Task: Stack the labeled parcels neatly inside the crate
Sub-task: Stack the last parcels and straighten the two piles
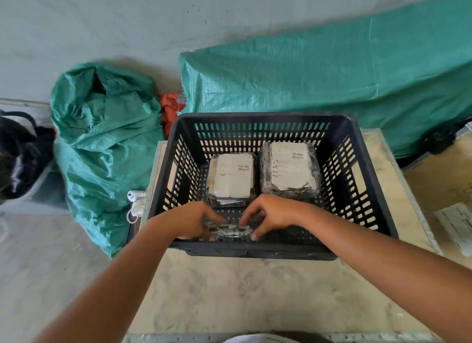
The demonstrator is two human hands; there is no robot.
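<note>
Both hands, left hand (194,221) and right hand (272,215), clamped a dark parcel (231,232) against the crate (255,250) near wall, apparently long axis left-right, between them.

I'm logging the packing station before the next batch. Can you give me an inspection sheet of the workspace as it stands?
Surface: pale table, scuffed, carrying the crate.
Job's things: black slotted crate; two labelled parcels lie flat side by side at the back, left parcel, right parcel; a third parcel sits at the near wall.
Clutter: paper sheet on the right.
Grips: left hand and right hand both hold the third parcel.
Cables: white cord at the table's left edge.
Surroundings: green sack, green tarp, black bag, grey wall.
</note>
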